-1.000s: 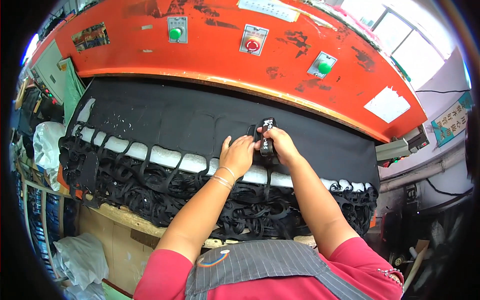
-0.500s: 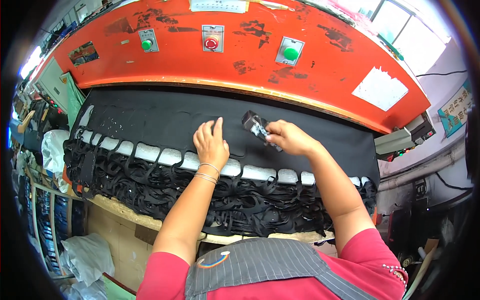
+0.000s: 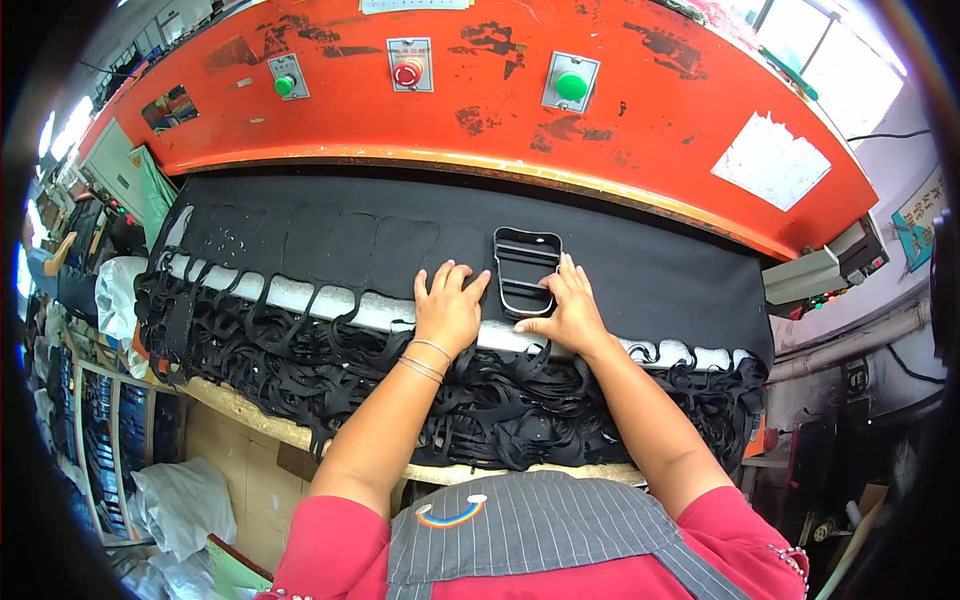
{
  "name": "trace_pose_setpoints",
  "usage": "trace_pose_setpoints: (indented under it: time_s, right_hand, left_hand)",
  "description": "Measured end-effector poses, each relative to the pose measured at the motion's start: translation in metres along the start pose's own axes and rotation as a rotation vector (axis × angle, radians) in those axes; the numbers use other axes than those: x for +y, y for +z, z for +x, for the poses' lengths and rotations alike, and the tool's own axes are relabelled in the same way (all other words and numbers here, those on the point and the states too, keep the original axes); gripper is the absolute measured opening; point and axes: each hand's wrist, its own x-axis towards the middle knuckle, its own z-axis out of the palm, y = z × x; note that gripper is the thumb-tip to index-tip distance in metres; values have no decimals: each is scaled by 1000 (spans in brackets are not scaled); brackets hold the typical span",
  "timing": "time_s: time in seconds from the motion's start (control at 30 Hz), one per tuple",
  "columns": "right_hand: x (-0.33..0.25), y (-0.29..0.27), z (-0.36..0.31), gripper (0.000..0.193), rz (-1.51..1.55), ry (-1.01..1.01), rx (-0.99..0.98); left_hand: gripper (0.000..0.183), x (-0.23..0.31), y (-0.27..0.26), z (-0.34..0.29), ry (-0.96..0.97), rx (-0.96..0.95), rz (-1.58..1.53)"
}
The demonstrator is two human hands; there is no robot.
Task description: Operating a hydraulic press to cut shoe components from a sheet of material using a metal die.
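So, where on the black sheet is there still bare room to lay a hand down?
Bare room lies on the uncut black sheet right of the black frame-shaped cutting die, up to the orange machine panel. Crowded: the left hand and right hand flank the die, and tangled black cut strips fill the front edge.

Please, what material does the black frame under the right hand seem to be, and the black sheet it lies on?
The black frame looks like rigid metal: thin stiff walls with crossbars, keeping its shape flat beside the right hand. Probably steel, though the look leaves that open. The black sheet seems a soft matte fabric or foam: no shine, and its cut leftovers hang limp over the table edge.
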Motion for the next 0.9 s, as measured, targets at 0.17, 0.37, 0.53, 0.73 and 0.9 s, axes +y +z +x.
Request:
trace_pose_setpoints:
  time_s: [0.17, 0.37, 0.53, 0.73, 0.9]
  right_hand:
    - [-8, 6, 4, 80, -42, -18, 34]
    - [-15, 10, 6, 79, -142, -17, 66]
    - [-26, 9, 9, 84, -223, 20, -25]
    - [-73, -83, -6, 83, 2, 102, 272]
    - [-148, -153, -2, 45, 189, -129, 688]
  left_hand:
    - [43, -3, 0, -1, -60, 12, -70]
    - [46, -9, -1, 2, -48, 16, -130]
    - [44, -18, -11, 2, -48, 33, -133]
    - [21, -101, -105, 24, -287, 384, -663]
    - [28, -180, -214, 22, -248, 1078, -302]
